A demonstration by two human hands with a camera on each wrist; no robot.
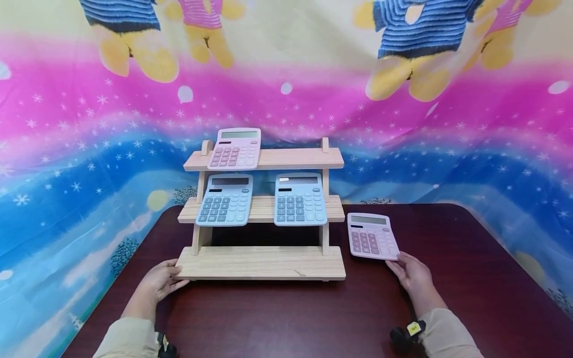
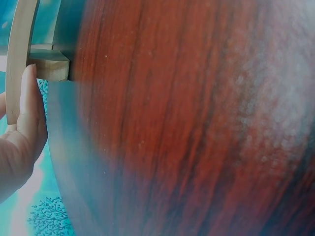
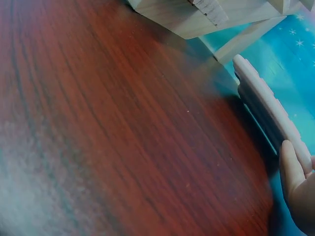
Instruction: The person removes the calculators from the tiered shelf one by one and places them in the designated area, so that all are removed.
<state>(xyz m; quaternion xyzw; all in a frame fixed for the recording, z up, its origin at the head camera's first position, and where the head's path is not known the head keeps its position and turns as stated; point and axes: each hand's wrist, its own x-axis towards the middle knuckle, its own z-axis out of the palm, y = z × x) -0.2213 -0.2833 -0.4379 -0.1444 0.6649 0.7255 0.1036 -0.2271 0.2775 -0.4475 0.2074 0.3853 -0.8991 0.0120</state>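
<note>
- Dark reddish wood-grain table in front of me, rounded corners.
- Bright cloth backdrop hangs behind and around it: pink and blue bands, white stars, snowflakes.
- Cartoon bears in striped shirts along its top.
- Even light.

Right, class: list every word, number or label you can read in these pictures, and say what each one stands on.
None can be read.
Key legends on the pink calculator on the table, the pink one on the top shelf and the two blue ones: too small.
Yellow tag at the right wrist: blurred.
</note>
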